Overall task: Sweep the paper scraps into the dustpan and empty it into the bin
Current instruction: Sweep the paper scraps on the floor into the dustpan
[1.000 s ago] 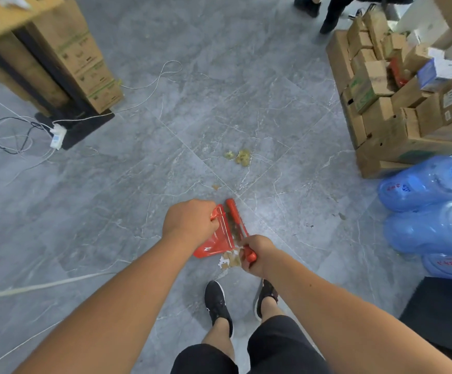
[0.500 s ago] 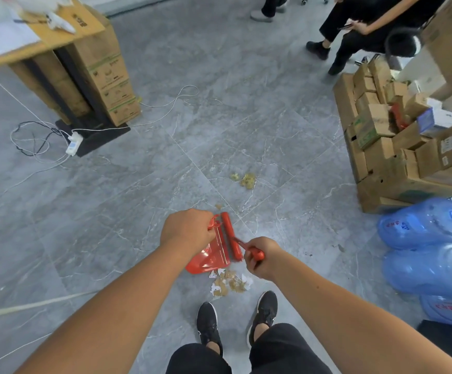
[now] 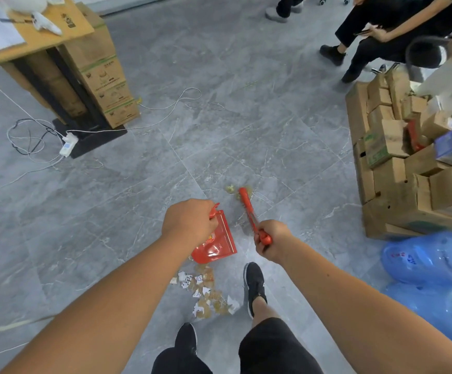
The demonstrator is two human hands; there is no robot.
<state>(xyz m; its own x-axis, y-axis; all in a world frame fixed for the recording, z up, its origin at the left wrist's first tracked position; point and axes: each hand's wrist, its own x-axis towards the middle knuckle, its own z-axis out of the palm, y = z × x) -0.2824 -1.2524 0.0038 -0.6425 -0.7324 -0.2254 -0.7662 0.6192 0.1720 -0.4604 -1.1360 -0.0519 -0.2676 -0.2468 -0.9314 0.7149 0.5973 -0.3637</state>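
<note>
at the far left, a wooden desk top (image 3: 47, 36) is sitting over a stack of printed brown cardboard cartons (image 3: 103, 76), and a white power strip (image 3: 68, 147) is lying on the grey marbled tile floor (image 3: 219, 117) among loose white and black cables (image 3: 28, 139).

nearer the middle, the left hand (image 3: 190, 225) is wrapping its fingers tight around the handle of a small red plastic dustpan (image 3: 216, 241), gripping it firmly; the pan is tilting with its open edge pointing down towards the person's feet. just below that edge, a heap of torn white and tan paper scraps (image 3: 206, 292) is lying on the floor, between the dustpan and the black sneakers (image 3: 254, 284), not inside the pan as far as the view is showing.

to the right of the pan, the right hand (image 3: 270, 241) is clenching the round end of a slim red hand brush (image 3: 247, 209), fingers closed around it. the brush is reaching away from the body, and its far end is touching a second, smaller cluster of yellowish scraps (image 3: 231, 188) further out on the tiles.

at the right edge, a jumbled pile of brown cardboard boxes (image 3: 397, 163) is leaning beside large blue translucent water bottles (image 3: 432, 260). above them, a seated person in black clothing (image 3: 397, 31) is partly showing.
</note>
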